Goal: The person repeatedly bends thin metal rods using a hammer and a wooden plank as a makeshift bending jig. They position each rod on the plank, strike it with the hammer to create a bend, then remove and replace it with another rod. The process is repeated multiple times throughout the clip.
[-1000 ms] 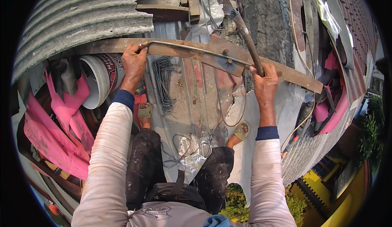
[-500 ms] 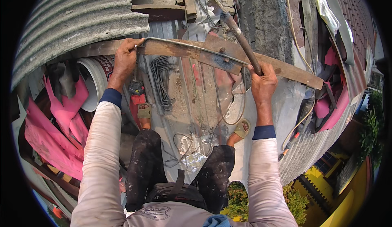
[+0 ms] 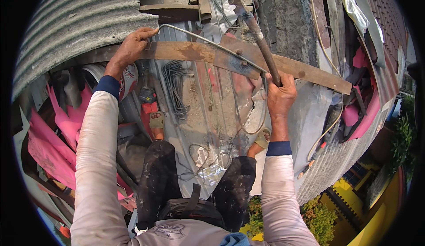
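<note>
My left hand (image 3: 133,47) pinches the bent end of a thin metal rod (image 3: 201,38) near the edge of the corrugated sheet. The rod slants down to the right, above a wooden plank (image 3: 181,51), and its other end reaches my right hand (image 3: 282,93). In that hand's closed fingers is also a hammer (image 3: 263,47) with a rusty, pipe-like handle, its head pointing up and away from me. Under the rod, a short board with two bolt heads (image 3: 239,62) lies across the plank. Whether the rod touches the wood I cannot tell.
Corrugated roofing (image 3: 88,16) covers the far left. Pink sheets (image 3: 55,144) and a white bucket (image 3: 128,80) lie at the left. Between my feet are a bundle of wires (image 3: 175,86) and loose cable. A red power tool (image 3: 148,100) sits by my left foot. The roof drops off at lower right.
My left hand has moved farther from me, lifting the rod's bent end away from the plank. My right hand, with the hammer, has shifted slightly left and nearer to me.
</note>
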Action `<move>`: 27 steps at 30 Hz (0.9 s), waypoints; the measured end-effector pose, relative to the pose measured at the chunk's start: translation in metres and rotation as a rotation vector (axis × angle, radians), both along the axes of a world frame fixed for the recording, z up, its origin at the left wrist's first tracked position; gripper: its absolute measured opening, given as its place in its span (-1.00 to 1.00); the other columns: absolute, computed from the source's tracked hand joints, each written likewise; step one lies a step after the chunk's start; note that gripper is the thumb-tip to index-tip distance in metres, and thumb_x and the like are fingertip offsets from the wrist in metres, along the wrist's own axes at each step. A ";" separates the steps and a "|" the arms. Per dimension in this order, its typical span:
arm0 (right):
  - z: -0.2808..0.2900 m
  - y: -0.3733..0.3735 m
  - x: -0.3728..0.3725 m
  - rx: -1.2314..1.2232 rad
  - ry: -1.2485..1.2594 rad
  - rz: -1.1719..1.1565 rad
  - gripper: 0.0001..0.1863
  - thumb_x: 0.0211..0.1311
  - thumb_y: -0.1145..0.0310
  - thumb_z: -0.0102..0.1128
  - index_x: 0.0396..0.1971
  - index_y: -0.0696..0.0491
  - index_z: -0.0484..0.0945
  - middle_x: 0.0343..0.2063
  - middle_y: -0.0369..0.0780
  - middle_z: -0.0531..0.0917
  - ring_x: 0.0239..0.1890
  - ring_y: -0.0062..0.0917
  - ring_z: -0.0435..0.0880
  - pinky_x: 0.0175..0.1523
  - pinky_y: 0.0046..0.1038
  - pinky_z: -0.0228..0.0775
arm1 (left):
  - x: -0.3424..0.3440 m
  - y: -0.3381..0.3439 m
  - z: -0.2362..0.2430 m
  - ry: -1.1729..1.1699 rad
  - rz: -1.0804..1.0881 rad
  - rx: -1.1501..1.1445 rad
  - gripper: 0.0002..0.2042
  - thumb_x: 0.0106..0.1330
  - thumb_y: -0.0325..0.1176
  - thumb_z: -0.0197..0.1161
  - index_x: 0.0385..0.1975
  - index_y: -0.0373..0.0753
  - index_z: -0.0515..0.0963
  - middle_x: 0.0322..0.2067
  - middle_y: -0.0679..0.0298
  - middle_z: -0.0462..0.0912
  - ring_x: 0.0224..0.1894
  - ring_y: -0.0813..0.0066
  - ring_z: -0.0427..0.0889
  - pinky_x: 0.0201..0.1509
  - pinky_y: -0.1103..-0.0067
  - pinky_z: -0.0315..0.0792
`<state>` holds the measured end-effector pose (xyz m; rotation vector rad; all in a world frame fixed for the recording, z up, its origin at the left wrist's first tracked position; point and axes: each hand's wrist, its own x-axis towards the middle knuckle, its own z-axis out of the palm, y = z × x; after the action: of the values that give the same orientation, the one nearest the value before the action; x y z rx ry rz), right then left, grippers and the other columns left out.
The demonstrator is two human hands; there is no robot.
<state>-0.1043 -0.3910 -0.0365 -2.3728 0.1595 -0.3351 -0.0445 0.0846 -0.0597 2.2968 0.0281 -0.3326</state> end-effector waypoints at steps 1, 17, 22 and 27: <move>0.000 0.000 0.000 0.016 0.002 -0.006 -0.81 0.17 0.45 0.63 -0.24 0.08 0.80 -0.42 -0.28 0.60 -0.43 -0.48 0.54 -0.28 -0.35 0.41 | 0.006 0.001 0.002 0.005 -0.021 0.027 -0.48 0.38 -0.56 0.11 0.34 -0.20 0.67 0.30 0.15 0.67 0.26 0.31 0.66 0.37 0.42 0.48; -0.003 -0.006 0.003 0.034 0.024 0.002 -0.85 0.14 0.46 0.58 -0.28 0.05 0.80 -0.43 -0.23 0.64 -0.43 -0.36 0.63 -0.26 -0.24 0.45 | 0.052 -0.100 -0.041 -0.182 0.538 0.388 -0.40 0.43 0.16 0.25 -0.20 -0.44 0.73 -0.15 -0.28 0.77 0.03 -0.24 0.76 0.17 0.06 0.57; -0.005 -0.009 0.006 0.006 0.037 0.013 -0.83 0.15 0.39 0.62 -0.29 0.06 0.79 -0.44 -0.22 0.62 -0.43 -0.33 0.62 -0.27 -0.22 0.41 | 0.055 -0.103 -0.040 -0.038 0.560 0.434 -0.52 0.42 0.00 0.11 -0.14 -0.33 0.77 -0.08 -0.15 0.81 0.04 -0.23 0.76 0.22 0.05 0.56; -0.005 -0.011 0.007 0.015 0.049 0.028 -0.83 0.15 0.40 0.62 -0.29 0.07 0.79 -0.45 -0.21 0.62 -0.43 -0.34 0.61 -0.28 -0.23 0.41 | 0.053 -0.113 -0.034 -0.142 0.516 0.537 -0.61 0.47 -0.18 0.04 -0.14 -0.31 0.76 -0.06 -0.11 0.81 0.02 -0.20 0.77 0.20 0.08 0.61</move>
<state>-0.0968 -0.4025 -0.0417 -2.3676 0.1509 -0.2623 0.0082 -0.0281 -0.0937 2.7155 0.6994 0.1265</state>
